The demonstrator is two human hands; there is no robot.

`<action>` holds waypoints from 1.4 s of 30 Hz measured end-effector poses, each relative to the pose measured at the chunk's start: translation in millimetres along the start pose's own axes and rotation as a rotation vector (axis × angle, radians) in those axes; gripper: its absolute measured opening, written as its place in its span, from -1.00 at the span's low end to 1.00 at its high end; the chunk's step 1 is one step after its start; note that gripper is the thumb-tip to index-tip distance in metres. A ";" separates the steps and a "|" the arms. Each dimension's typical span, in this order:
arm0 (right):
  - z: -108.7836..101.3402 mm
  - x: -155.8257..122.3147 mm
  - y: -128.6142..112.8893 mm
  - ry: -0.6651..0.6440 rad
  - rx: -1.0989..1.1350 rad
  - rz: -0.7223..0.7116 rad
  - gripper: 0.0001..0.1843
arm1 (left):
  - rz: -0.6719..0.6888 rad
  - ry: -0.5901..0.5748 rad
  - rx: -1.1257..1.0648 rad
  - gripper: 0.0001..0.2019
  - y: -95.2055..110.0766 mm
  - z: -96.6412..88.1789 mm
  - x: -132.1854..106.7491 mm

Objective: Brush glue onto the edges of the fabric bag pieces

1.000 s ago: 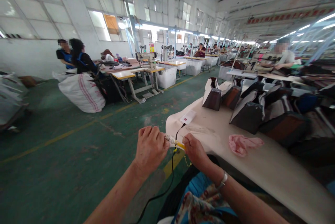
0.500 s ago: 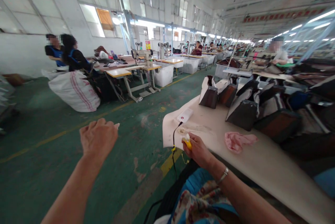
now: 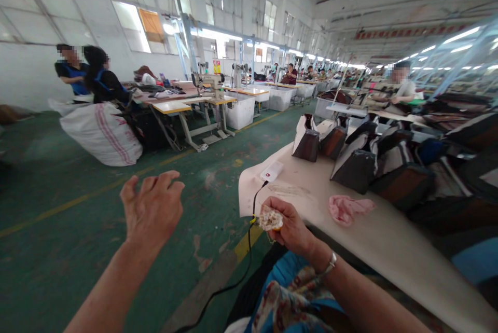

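Over the green floor my left hand is raised with its fingers spread and bent, and nothing shows in it. My right hand is closed around a yellow-handled tool with a rough, whitish, clumped head, perhaps a brush. The head faces me and the fingers cover most of the handle. This hand is at the near left edge of the pale worktable. Just beyond it a small white box with a black cable lies on the tabletop. A crumpled pink cloth is to its right.
Several dark, pale-lined bags crowd the table's right side. A large white sack stands on the floor at left, beside two people. Sewing tables and white bins line the aisle. The black cable trails near my lap.
My left hand has gone from closed on a small white bit to spread fingers, and the bit is no longer visible. My right hand has turned the tool's whitish head toward me.
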State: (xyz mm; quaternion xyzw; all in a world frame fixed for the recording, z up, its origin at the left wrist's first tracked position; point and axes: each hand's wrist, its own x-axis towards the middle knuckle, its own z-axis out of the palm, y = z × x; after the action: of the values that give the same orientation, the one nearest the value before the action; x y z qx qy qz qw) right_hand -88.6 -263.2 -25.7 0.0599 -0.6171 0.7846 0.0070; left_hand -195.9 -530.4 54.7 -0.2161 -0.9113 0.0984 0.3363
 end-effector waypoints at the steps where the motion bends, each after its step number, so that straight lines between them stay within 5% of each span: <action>1: 0.4 -0.1 0.6 0.003 0.003 -0.007 -0.62 | -0.003 0.029 -0.031 -0.72 3.2 -4.8 0.1; 6: 2.5 -0.8 1.9 0.017 -0.004 -0.046 -0.60 | 0.052 -0.037 -0.375 -0.43 29.2 -23.1 -4.2; 10: 4.9 -2.0 -0.4 0.004 0.008 -0.048 -0.62 | 0.285 -0.056 -0.820 -0.41 77.3 -27.8 -20.9; 14: 5.4 -3.3 -1.8 0.001 0.019 -0.036 -0.65 | 0.225 0.082 -1.022 -0.54 114.1 -34.7 -32.4; 17: 2.8 -2.8 0.2 0.042 0.053 -0.017 -0.62 | 0.122 0.232 -1.102 -0.64 109.4 -49.6 -26.6; 20: -1.1 -1.6 2.8 0.074 0.057 -0.025 -0.59 | 0.195 0.277 -1.104 -0.75 93.1 -66.2 -14.3; 27: -7.4 -4.0 3.1 0.088 -0.029 -0.025 -0.61 | 0.515 0.193 -0.910 -0.85 84.7 -77.6 3.1; 33: -9.9 -3.1 3.7 0.144 -0.124 0.013 -0.60 | 0.492 0.212 -0.847 -0.84 77.5 -85.1 4.2; 42: -11.8 -3.0 17.4 0.149 -0.197 0.020 -0.64 | 0.611 0.030 -0.684 -0.84 73.7 -83.1 4.4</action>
State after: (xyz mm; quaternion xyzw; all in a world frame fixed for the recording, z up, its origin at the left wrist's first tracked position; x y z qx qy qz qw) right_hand -88.1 -255.7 -45.5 -0.0060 -0.6894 0.7226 0.0508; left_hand -120.3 -460.2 95.9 -0.5750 -0.7809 -0.1168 0.2143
